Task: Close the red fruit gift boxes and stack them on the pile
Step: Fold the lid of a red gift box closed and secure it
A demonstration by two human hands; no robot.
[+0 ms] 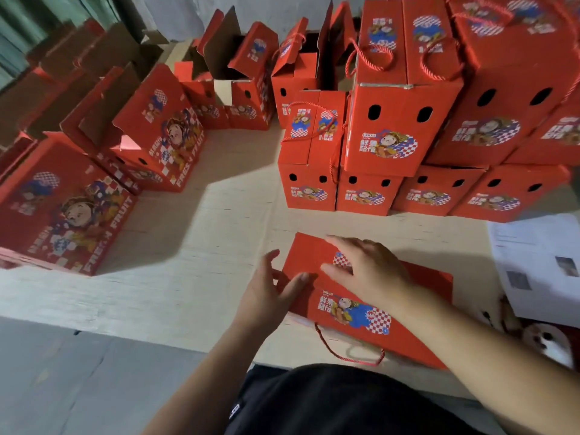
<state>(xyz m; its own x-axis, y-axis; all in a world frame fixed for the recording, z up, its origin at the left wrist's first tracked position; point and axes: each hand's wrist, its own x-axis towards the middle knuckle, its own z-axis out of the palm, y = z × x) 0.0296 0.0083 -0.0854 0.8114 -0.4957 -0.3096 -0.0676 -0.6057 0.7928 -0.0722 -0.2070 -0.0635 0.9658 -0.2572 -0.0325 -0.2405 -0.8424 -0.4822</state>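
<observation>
Both hands work at lower centre: left hand [266,296] touches the left edge of a flattened red box [370,312] on the counter [188,262], fingers relaxed; right hand [367,271] presses flat on top, fingers straight. Closed boxes [398,127] are piled upper right; open boxes [238,80] stand upper left.

Pale wooden table [194,277], grey floor [78,381], light wall [282,7]

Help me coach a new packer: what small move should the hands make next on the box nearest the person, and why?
Probably grip the box at both ends and lift it toward the pile. Its top flaps look folded down, the right hand rests flat on them, and the left hand touches its left end.
</observation>
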